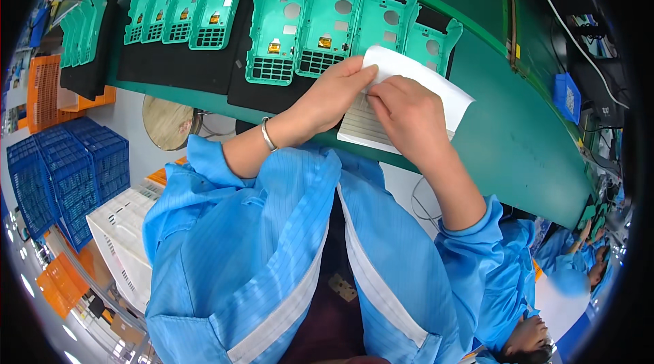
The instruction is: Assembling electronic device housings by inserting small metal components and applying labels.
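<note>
My left hand, with a silver bangle at the wrist, pinches the left edge of a white sheet between thumb and fingers. The sheet's lower part carries rows of greyish strips, and its upper right part bends upward. My right hand lies over the sheet with its fingertips drawn together close to my left thumb; whatever they grip is too small to make out. Just beyond the hands stands a row of green plastic housings with keypad grids. The sheet and my hands partly cover the rightmost housings, including one green housing.
Further left, more green housings stand on black mats along the green workbench. Blue crates, a white crate and a round stool are at the left. Another person in blue sits at the lower right.
</note>
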The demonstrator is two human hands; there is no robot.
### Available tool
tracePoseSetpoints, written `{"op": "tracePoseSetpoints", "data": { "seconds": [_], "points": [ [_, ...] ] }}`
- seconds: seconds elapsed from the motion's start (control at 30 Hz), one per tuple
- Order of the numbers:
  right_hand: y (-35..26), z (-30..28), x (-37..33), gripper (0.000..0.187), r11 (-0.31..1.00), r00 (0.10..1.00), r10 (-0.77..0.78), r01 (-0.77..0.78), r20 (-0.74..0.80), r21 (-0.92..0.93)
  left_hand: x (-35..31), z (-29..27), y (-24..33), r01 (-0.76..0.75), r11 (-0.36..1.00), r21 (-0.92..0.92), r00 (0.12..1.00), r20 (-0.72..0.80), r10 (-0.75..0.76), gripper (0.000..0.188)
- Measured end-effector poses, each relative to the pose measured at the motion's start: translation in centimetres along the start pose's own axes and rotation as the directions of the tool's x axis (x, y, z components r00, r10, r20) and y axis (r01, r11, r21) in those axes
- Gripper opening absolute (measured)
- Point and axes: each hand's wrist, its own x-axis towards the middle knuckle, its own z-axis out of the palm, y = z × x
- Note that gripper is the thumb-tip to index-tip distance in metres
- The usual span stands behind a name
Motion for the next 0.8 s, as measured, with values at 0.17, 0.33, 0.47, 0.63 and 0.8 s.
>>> {"op": "tracePoseSetpoints", "data": {
  "seconds": [0.17,0.33,0.47,0.63,0.8],
  "points": [
    [-0.1,0.1,0.5,0.007,0.996,0.995,-0.031,0.038,0.093,-0.081,0.1,-0.6,-0.3,0.033,0.992,0.118,0.999,-0.033,-0.03,0.032],
    [0.3,0.3,0.5,0.007,1.0,1.0,-0.011,0.011,-0.016,0.012,-0.3,-0.1,0.2,-0.057,0.979,0.195,0.996,-0.052,0.069,0.033],
    [0.2,0.0,0.8,0.006,0.999,0.998,-0.049,0.049,0.028,-0.003,-0.1,-0.2,-0.2,-0.036,0.978,0.204,0.997,-0.064,0.05,0.033],
    [0.0,-0.2,1.0,0.006,0.994,0.992,-0.077,0.084,0.096,-0.07,-0.2,0.0,-0.4,-0.017,0.964,0.265,0.996,-0.077,0.039,0.032],
    [2.4,-2.6,1.0,0.005,0.924,0.973,0.195,-0.223,0.121,0.312,-1.7,-0.1,0.0,-0.025,0.868,0.496,0.984,-0.142,0.11,0.029]
  ]
}}
